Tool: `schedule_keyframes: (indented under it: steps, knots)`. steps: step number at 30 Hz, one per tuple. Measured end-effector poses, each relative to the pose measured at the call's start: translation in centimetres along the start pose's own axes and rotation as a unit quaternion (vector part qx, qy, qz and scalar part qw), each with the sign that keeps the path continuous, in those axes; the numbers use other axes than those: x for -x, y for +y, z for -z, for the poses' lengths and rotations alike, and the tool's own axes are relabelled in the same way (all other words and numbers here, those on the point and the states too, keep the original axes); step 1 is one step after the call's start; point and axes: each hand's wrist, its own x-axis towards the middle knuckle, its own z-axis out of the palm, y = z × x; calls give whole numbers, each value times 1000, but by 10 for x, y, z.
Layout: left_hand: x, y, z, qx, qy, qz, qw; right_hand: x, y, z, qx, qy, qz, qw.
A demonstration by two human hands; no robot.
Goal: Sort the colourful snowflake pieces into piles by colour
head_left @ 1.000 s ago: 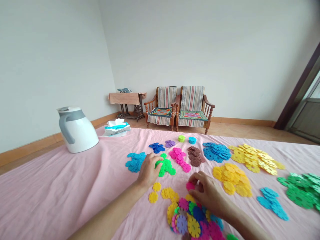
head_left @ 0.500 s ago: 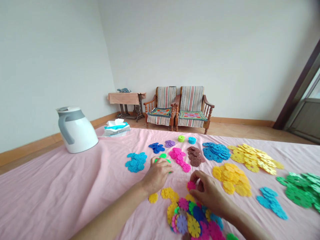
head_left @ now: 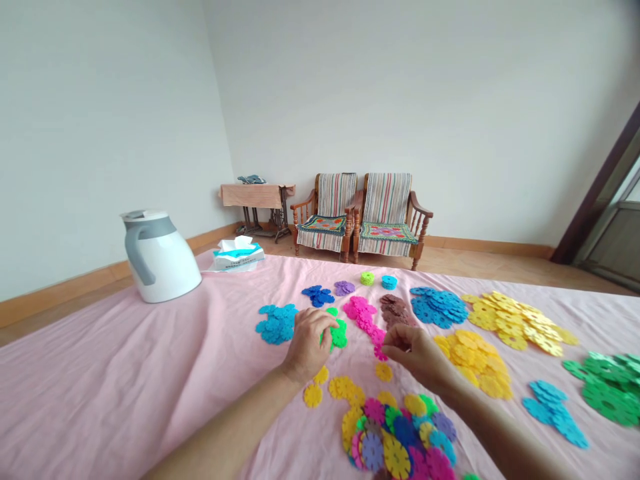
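The left hand (head_left: 311,340) is hovering over or resting against the small pile of bright-green notched discs (head_left: 339,335), its fingers loosely curled and the thumb standing a little apart from them; whether it is gripping any disc is not showing. The right hand (head_left: 415,353) is bending its index finger and thumb nearly together at the near end of the row of pink notched discs (head_left: 360,311); the nearest pink disc (head_left: 380,355) is lying right at those fingertips, and the view is not settling whether they are pinching it or only touching it; the brown notched discs (head_left: 395,309) are lying just beyond this hand, the yellow-orange pile (head_left: 477,363) just to its right.

A single yellow disc (head_left: 383,371) is lying on the pink cloth (head_left: 150,380) just below the right fingertips; nearer the wearer, a mixed-colour heap (head_left: 400,443) is spreading between the forearms; the light-blue pile (head_left: 275,325) is sitting just left of the left hand. Farther off to the left, a white-and-grey jug (head_left: 165,263) is standing upright near a tissue pack (head_left: 239,257).
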Motion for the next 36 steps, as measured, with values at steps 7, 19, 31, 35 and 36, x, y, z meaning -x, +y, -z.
schedule_keyframes:
  steps: [7, 19, 31, 35, 36]
  knots:
    - [4, -2, 2, -9, -22, -14, 1000, -33, -10, -23, 78, 80, -26, 993]
    - [1, 0, 4, 0, -25, -8, 1000, 36, -31, 2, 44, -145, 33, 988]
    - [1, 0, 3, -14, -16, 0, 1000, 39, -37, 3, 9, -157, 5, 988]
    - [2, -1, 2, -20, -21, 1, 1000, 11, -12, -3, 5, -49, 1, 999]
    - [2, -1, 2, -21, -21, 1, 1000, 3, -5, -6, 22, -14, -6, 1000]
